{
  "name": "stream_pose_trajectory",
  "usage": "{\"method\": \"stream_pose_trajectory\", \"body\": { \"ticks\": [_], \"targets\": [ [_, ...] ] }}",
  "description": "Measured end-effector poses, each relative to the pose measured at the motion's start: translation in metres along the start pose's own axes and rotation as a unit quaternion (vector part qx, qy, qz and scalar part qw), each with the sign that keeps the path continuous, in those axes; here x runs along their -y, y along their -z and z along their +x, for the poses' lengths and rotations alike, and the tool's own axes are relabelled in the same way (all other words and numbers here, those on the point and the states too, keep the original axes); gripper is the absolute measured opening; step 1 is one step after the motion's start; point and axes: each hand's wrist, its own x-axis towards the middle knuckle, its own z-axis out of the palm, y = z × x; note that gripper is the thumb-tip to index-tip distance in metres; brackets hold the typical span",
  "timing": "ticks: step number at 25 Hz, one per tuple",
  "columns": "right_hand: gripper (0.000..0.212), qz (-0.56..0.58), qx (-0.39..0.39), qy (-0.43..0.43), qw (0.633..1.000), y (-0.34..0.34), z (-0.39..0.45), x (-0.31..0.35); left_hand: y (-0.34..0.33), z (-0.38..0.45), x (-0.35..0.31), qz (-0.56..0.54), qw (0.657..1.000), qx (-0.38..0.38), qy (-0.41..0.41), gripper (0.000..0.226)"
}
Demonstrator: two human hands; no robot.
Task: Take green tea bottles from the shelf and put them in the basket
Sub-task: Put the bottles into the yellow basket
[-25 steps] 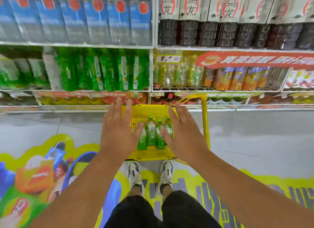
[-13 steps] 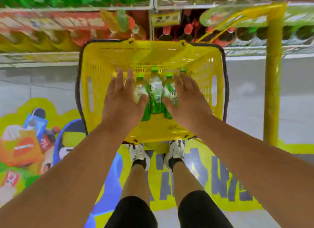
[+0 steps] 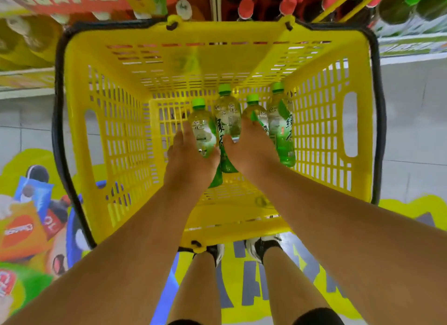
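Now reaching deeper than half a second ago: left hand (image 3: 191, 159) gripping one green tea bottle (image 3: 202, 131), right hand (image 3: 250, 148) gripping two more, all lying inside yellow basket (image 3: 96, 136), caps pointing away toward shelf (image 3: 411, 46); releasing probably next.

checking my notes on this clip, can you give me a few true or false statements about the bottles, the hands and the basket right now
1. Four green tea bottles with green caps are inside the yellow basket. True.
2. The left hand rests on the basket's rim. False: it is down inside the basket, gripping a bottle.
3. The right hand is on the bottles inside the basket. True.
4. The bottles lie flat on the floor beside the basket. False: they are in the basket, caps towards the shelf.
5. The basket has a red handle. False: the handle is black.
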Motion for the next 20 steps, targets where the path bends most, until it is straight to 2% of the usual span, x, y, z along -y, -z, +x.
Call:
{"method": "stream_pose_trajectory", "body": {
  "ticks": [3, 6, 10, 16, 20],
  "targets": [
    [0.055, 0.041, -0.028, -0.057, 0.997, -0.017, 0.008, 0.007, -0.010, 0.009, -0.002, -0.037, 0.998, 0.004, 0.044, 0.094],
    [0.039, 0.056, -0.055, -0.092, 0.993, -0.022, 0.013, 0.014, -0.017, 0.016, 0.002, -0.062, 0.995, 0.004, 0.080, 0.080],
    [0.046, 0.040, -0.062, -0.108, 0.991, -0.033, 0.017, 0.021, -0.021, 0.022, 0.009, -0.078, 0.990, 0.009, 0.116, 0.064],
    [0.054, 0.112, -0.049, -0.123, 0.985, -0.049, 0.027, 0.028, -0.014, 0.027, 0.018, -0.100, 0.985, 0.013, 0.139, 0.050],
    [0.041, 0.156, -0.034, -0.103, 0.982, -0.035, 0.021, 0.021, 0.000, 0.024, 0.015, -0.127, 0.982, 0.003, 0.139, 0.043]
  ]
}}
